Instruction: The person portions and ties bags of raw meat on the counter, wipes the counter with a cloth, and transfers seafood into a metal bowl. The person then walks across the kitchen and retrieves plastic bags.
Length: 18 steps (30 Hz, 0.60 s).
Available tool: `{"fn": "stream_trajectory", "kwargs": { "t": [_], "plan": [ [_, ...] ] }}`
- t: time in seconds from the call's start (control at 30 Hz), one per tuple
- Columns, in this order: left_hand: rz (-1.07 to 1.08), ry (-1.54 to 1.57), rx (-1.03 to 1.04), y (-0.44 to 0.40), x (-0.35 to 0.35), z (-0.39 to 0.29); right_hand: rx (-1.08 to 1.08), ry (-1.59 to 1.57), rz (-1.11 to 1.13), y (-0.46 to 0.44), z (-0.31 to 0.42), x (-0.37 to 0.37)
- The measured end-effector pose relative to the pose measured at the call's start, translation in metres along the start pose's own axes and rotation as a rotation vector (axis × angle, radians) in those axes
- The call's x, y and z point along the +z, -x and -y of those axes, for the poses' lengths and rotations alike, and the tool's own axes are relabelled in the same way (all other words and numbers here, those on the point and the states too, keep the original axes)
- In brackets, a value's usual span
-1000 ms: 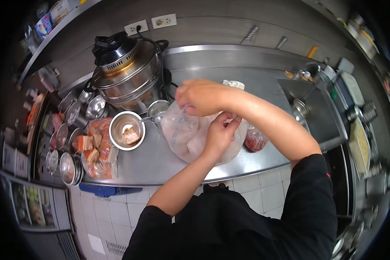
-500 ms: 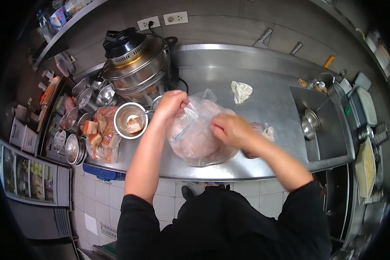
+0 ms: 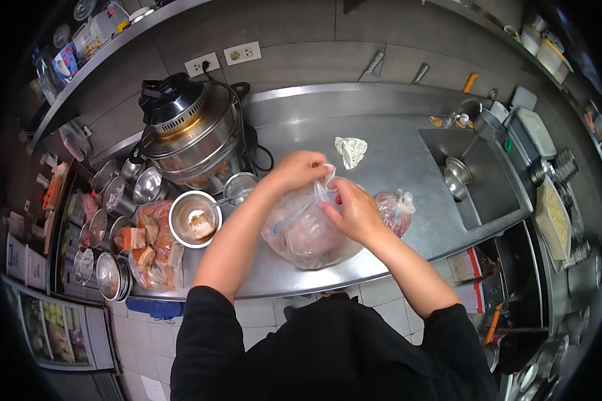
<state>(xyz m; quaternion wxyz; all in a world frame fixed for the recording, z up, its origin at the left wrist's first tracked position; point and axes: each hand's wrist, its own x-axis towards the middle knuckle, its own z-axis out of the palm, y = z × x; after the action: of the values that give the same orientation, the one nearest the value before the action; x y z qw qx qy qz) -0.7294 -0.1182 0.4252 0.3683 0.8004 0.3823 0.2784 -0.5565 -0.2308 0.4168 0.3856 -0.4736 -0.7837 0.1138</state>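
A clear plastic bag point(image 3: 308, 237) filled with pale pinkish contents, perhaps raw meat, rests on the steel counter point(image 3: 394, 174). My left hand point(image 3: 302, 170) is closed on the bag's gathered top. Just to its right, my right hand point(image 3: 351, 208) pinches the twisted neck of the same bag. Beside the right wrist lies a smaller tied bag point(image 3: 396, 210) with reddish contents. A white bowl point(image 3: 195, 219) holding a chunk of meat stands left of my left forearm, near a small metal pan point(image 3: 239, 187).
A round metal cooker point(image 3: 192, 137) with a black top stands at the back left. Meat chunks point(image 3: 144, 244) lie on a plastic bag beside several metal bowls point(image 3: 114, 275). A crumpled white cloth point(image 3: 350, 152) lies behind the bag. At right is a sink point(image 3: 475, 177) with metal bowls.
My hands have come together at the bag's top, and its neck is now drawn up and twisted between them. The camera view has shifted, showing more of the smaller tied bag.
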Motion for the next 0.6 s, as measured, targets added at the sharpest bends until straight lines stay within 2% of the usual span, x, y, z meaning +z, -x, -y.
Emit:
{"fn": "stream_trajectory", "kwargs": {
  "t": [0.03, 0.1, 0.17, 0.23, 0.3, 0.37, 0.4, 0.43, 0.47, 0.5, 0.53, 0.6],
  "plan": [
    [0.024, -0.031, -0.054, 0.000, -0.001, 0.001, -0.002, 0.007, -0.003, -0.003, 0.000, 0.003],
    [0.056, -0.057, -0.110, 0.001, -0.004, 0.005, -0.130, 0.240, -0.054, -0.005, -0.005, 0.013],
    [0.233, -0.071, -0.359, -0.003, -0.013, 0.011, -0.117, 0.298, 0.010, -0.010, 0.000, 0.019],
    [0.300, -0.143, -0.372, -0.008, -0.017, 0.016, -0.115, 0.350, 0.085, -0.013, -0.001, 0.029],
    [0.363, -0.216, -0.390, -0.008, -0.026, 0.021, -0.187, 0.538, 0.115, -0.014, -0.011, 0.046],
    [0.321, -0.103, -0.246, -0.002, -0.034, 0.027, -0.199, 0.531, 0.179, -0.019, -0.014, 0.042],
    [0.312, -0.098, -0.252, 0.004, -0.037, 0.030, -0.204, 0.526, 0.231, -0.024, -0.016, 0.039],
    [0.115, 0.015, -0.128, 0.014, -0.038, 0.028, -0.212, 0.523, 0.236, -0.030, -0.021, 0.038],
    [-0.080, 0.125, -0.005, 0.027, -0.040, 0.024, -0.169, 0.455, 0.271, -0.035, -0.026, 0.040],
    [-0.127, 0.044, 0.007, 0.044, -0.042, 0.021, -0.125, 0.386, 0.306, -0.041, -0.031, 0.040],
    [-0.053, 0.127, -0.127, 0.065, -0.038, 0.017, -0.129, 0.378, 0.307, -0.048, -0.037, 0.040],
    [0.138, 0.207, -0.346, 0.105, -0.015, 0.002, 0.185, -0.208, 0.532, -0.063, -0.049, 0.036]
  ]
}}
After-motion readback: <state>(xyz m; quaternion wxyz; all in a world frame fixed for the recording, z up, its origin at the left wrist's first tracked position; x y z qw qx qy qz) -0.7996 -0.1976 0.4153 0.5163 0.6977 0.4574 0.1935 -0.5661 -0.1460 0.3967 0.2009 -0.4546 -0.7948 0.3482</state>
